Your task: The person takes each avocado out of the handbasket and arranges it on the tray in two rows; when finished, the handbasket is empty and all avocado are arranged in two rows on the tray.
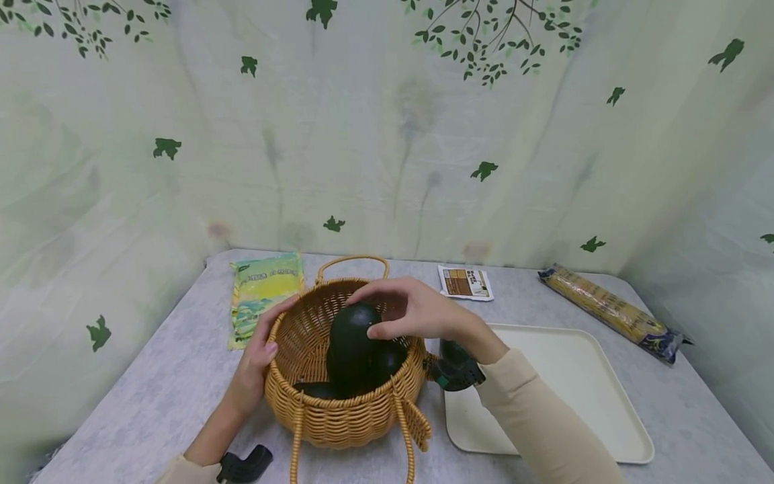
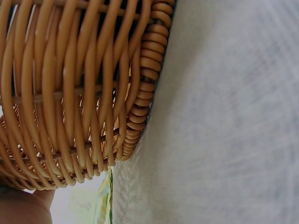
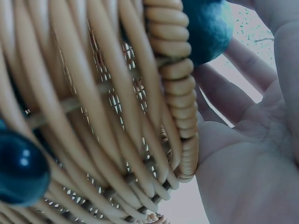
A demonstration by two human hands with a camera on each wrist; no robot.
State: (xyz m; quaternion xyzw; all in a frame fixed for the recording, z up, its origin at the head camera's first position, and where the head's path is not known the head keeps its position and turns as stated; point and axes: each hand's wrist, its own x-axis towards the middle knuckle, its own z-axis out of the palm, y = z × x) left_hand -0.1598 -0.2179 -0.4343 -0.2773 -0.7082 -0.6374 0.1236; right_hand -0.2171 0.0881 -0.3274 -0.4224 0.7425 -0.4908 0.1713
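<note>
A brown wicker basket (image 1: 345,427) stands on the table in front of me, with several dark, glossy rounded items inside. My left hand (image 1: 250,373) holds the basket's left rim, thumb near the edge and fingers along the outer side. Over the opening, my right hand (image 1: 417,312) grips a large dark green-black oval fruit or vegetable (image 1: 351,339) between thumb and fingers. Its lower part sits down among the others, and its exact kind is unclear. The right wrist view shows the oval item (image 3: 208,30) above the rim, against the fingers.
Right of the basket lies a cream tray (image 1: 580,383), partly under my right forearm. A yellow-green packet (image 1: 266,296) is at the back left, a small white-and-brown sachet (image 1: 465,282) at the back. A long golden packet (image 1: 611,309) lies far right. Handles rise from the basket.
</note>
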